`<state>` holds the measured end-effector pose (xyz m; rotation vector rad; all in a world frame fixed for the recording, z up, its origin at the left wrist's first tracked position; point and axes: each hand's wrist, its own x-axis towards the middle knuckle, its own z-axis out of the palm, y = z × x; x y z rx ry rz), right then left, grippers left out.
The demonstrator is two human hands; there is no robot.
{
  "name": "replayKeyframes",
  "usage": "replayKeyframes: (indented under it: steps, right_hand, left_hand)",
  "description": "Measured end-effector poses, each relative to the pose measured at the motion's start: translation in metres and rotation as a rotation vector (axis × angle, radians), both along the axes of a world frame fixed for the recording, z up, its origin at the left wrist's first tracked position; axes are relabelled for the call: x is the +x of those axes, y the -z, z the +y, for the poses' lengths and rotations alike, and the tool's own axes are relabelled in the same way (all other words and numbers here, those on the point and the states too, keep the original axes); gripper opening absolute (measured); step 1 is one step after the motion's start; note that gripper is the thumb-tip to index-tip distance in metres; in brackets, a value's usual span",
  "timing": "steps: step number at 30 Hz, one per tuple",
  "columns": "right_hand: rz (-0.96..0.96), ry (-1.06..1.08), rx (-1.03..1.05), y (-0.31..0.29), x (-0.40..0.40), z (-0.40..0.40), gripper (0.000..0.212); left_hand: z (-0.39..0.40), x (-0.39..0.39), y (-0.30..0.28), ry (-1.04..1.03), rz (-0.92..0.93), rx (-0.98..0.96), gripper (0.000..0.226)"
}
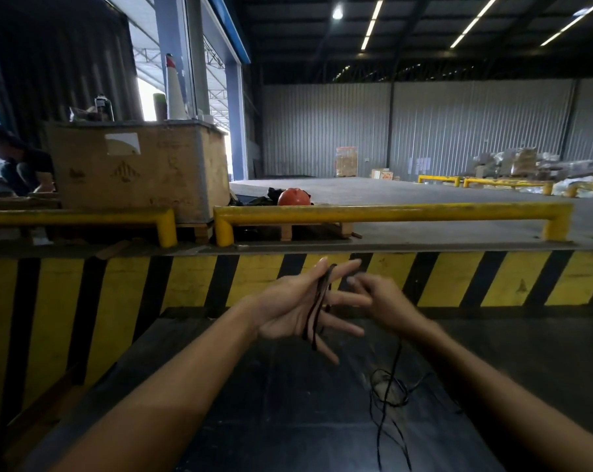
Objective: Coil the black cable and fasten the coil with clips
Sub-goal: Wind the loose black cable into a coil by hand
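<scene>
The left hand is held flat with its fingers spread, and several turns of the thin black cable run wound around those fingers, so its grip is released yet carries the coil. Just beside it, the right hand is blurred; its fingertips seem pinched on the cable's strand, though I cannot tell for sure. The rest of the cable hangs below the right hand into loose loops on the dark, glossy surface. Beyond stands a yellow-and-black striped barrier wall, a yellow tubular guard rail and an orange hard hat.
</scene>
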<state>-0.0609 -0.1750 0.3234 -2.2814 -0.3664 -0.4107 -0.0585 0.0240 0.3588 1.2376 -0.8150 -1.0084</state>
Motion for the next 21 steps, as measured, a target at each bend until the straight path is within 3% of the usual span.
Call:
replayKeyframes:
  steps: [2, 4, 9, 12, 15, 17, 21]
  right_hand:
    - [0.031, -0.2, -0.087, 0.026, -0.015, 0.024, 0.027]
    - [0.023, -0.265, -0.284, 0.044, -0.027, 0.046, 0.019]
    - [0.145, -0.316, -0.439, 0.037, -0.025, 0.04, 0.01]
    - [0.148, -0.277, -0.496, 0.013, -0.021, 0.011, 0.013]
    - [0.051, -0.191, -0.44, -0.023, -0.02, -0.016, 0.01]
    - [-0.043, -0.091, -0.361, -0.045, -0.021, -0.027, 0.01]
    - [-0.307, 0.109, -0.151, -0.059, -0.014, -0.033, 0.006]
  left_hand:
    - [-0.01, -0.004, -0.007, -0.035, -0.005, -0.097, 0.048]
    - [-0.018, -0.005, -0.01, -0.185, -0.076, -0.121, 0.043]
    - [-0.006, 0.016, -0.001, -0.529, -0.329, 0.005, 0.047]
    - [0.013, 0.022, -0.003, -0.673, -0.619, 0.244, 0.048]
    - [0.025, 0.024, 0.003, -0.518, -0.881, 0.646, 0.049]
    - [0.026, 0.017, 0.01, -0.316, -0.876, 0.788, 0.051]
    - [0.013, 0.001, 0.013, -0.162, -0.653, 0.623, 0.043]
